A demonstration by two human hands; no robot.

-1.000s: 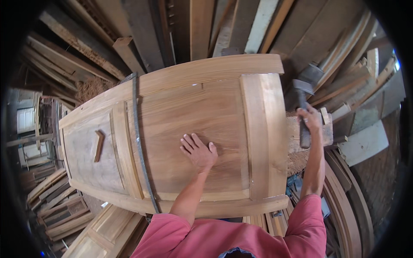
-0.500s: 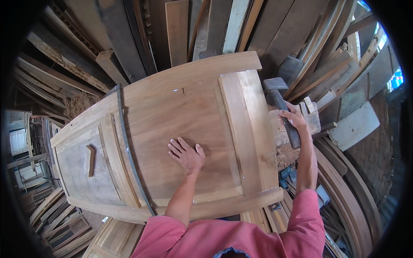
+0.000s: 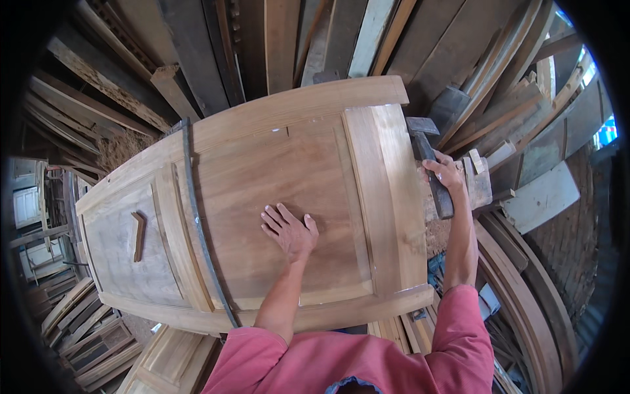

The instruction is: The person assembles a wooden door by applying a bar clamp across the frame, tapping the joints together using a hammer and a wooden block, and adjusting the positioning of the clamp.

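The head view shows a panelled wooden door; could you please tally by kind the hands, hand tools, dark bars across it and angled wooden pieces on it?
Hands, left hand and right hand: 2
Hammer: 1
Dark bar: 1
Angled wooden piece: 1
Total: 5

On the panelled wooden door (image 3: 387,197), the wide panel (image 3: 295,164) leaves open surface all around the left hand (image 3: 289,233), which lies spread near its middle. Leftward, a dark metal bar (image 3: 199,223) crosses from far edge to near edge, blocking a low sweep; beyond it a small bent wooden piece (image 3: 138,238) obstructs the narrower panel (image 3: 111,243). Past the right end, the hammer (image 3: 438,194) in the right hand (image 3: 445,172) crowds the passage, and leaning planks (image 3: 281,46) wall the far side.
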